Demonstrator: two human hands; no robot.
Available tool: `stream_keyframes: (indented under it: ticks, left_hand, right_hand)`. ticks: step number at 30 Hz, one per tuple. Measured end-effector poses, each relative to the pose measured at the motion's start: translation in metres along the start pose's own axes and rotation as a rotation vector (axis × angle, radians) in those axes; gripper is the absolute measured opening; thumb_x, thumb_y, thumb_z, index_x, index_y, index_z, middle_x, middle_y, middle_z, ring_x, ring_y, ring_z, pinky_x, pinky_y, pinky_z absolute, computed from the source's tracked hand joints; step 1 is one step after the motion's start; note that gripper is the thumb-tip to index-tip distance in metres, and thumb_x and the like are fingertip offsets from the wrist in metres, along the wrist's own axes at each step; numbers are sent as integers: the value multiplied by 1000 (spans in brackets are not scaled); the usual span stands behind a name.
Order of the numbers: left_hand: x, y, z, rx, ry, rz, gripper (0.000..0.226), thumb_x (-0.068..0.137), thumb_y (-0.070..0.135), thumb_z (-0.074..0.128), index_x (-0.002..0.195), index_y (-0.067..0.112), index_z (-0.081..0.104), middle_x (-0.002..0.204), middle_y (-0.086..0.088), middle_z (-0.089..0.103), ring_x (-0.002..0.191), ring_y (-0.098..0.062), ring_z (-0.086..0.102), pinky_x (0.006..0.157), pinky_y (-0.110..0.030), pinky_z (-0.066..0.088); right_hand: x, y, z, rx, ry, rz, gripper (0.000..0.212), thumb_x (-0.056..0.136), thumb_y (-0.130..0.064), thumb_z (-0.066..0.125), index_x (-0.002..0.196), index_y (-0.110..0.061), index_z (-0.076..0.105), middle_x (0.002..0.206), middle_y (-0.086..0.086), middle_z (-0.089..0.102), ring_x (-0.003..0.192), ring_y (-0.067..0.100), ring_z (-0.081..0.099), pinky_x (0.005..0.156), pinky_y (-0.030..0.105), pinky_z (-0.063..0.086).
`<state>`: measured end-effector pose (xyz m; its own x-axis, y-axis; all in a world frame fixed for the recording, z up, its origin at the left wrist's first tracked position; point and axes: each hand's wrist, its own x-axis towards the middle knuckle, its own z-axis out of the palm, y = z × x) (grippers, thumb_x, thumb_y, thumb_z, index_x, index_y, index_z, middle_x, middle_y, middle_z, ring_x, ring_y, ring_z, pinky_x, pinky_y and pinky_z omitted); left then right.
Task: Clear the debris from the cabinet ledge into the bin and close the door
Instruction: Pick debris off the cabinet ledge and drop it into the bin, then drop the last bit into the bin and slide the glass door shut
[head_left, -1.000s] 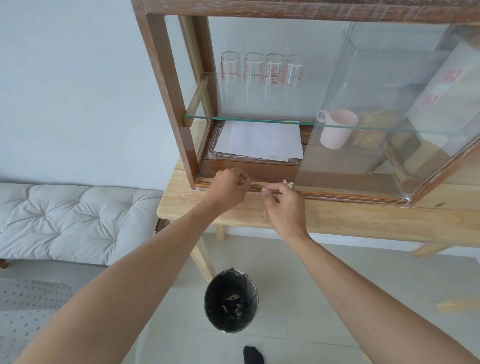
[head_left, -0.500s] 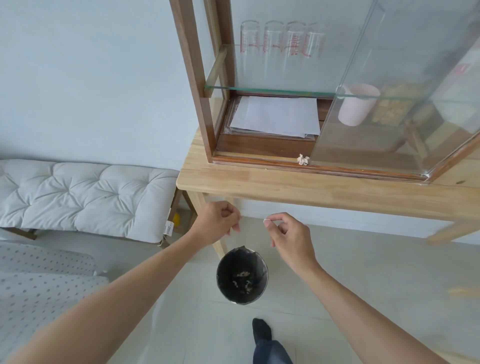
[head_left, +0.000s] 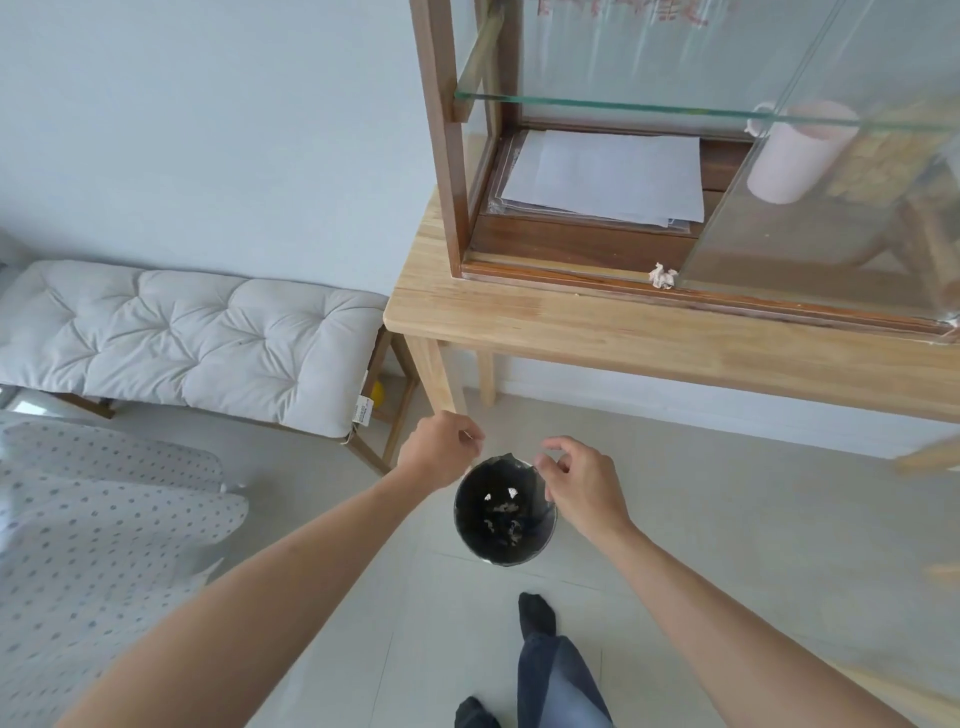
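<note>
A small crumpled scrap of paper (head_left: 663, 275) lies on the wooden cabinet ledge (head_left: 545, 271), against the edge of the partly slid-open glass door (head_left: 831, 197). The black-lined bin (head_left: 498, 557) stands on the floor below the table and holds dark debris. Two small white bits (head_left: 511, 491) show inside its mouth. My left hand (head_left: 441, 449) hovers over the bin's left rim with its fingers curled and nothing visible in them. Over the right rim, my right hand (head_left: 576, 483) has its thumb and forefinger slightly apart.
The cabinet sits on a light wooden table (head_left: 623, 338); inside are a stack of papers (head_left: 608, 176) and a pink mug (head_left: 795, 156) under a glass shelf. A cushioned bench (head_left: 182, 338) stands to the left. My socked feet (head_left: 537, 613) are near the bin.
Both hands have come down from the cabinet ledge to just above the bin. My view has tilted down. White bits now show in the bin's mouth.
</note>
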<state>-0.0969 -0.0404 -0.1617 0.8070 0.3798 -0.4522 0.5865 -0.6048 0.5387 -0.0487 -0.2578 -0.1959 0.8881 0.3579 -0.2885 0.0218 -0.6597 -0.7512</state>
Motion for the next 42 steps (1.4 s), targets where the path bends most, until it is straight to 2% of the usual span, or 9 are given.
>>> stream_keyframes:
  ticks: [4,8,16,21,25,28,31,35,42]
  left_hand:
    - [-4,-2,-5,-60,39,41,17,104,18,65,102,27,78,103,5,78,76,-11,70,76,-27,57]
    - [-12,9,-22,-100,121,167,17,105,24,65,115,22,79,108,10,76,94,-10,69,86,-25,53]
    - [-22,68,-79,-121,320,438,25,104,26,67,125,18,77,114,7,76,83,-7,69,75,-18,51]
    - [-20,86,-94,-57,388,522,32,104,30,68,134,19,73,132,0,71,117,-20,65,99,-41,56]
    - [-8,85,-91,279,300,457,61,108,52,53,163,27,42,174,-2,32,161,-32,25,127,-54,27]
    - [3,74,-84,514,212,384,78,107,66,34,171,31,5,180,-1,-6,166,-32,-9,132,-59,0]
    - [9,60,-81,623,206,418,82,107,68,28,169,33,-12,178,-2,-19,164,-33,-18,131,-61,-5]
    - [13,56,-82,620,191,433,84,107,68,30,169,34,-15,177,-1,-23,163,-32,-22,131,-60,-6]
    - [13,58,-83,640,187,437,90,106,66,38,167,34,-21,175,-2,-28,161,-33,-25,130,-60,-7]
  right_hand:
    - [-2,-10,-12,10,43,-3,27,106,-40,65,128,-28,76,64,-15,77,68,-3,72,75,21,51]
    - [-1,-32,-33,75,123,-22,21,108,-36,64,123,-28,76,62,-16,74,58,-2,67,68,23,47]
    - [12,-78,-94,149,298,-83,13,106,-26,65,102,-29,77,60,-10,74,49,5,61,66,35,55]
    - [25,-95,-124,143,404,-111,16,104,-24,63,102,-27,78,61,-9,74,52,3,65,69,36,58]
    - [43,-109,-146,-33,446,-89,31,107,-33,61,133,-27,77,97,3,85,100,30,78,90,44,61]
    - [60,-116,-161,-259,510,-39,40,110,-34,57,148,-26,69,123,10,83,121,39,73,91,45,57]
    - [71,-117,-169,-465,512,-8,30,112,-30,54,132,-18,73,116,19,81,112,46,74,74,43,47]
    - [78,-112,-170,-619,462,0,24,110,-21,54,119,-14,75,111,20,81,106,47,75,73,40,44]
    - [82,-110,-172,-465,519,-28,22,112,-32,57,115,-23,77,104,15,83,103,44,76,74,40,48]
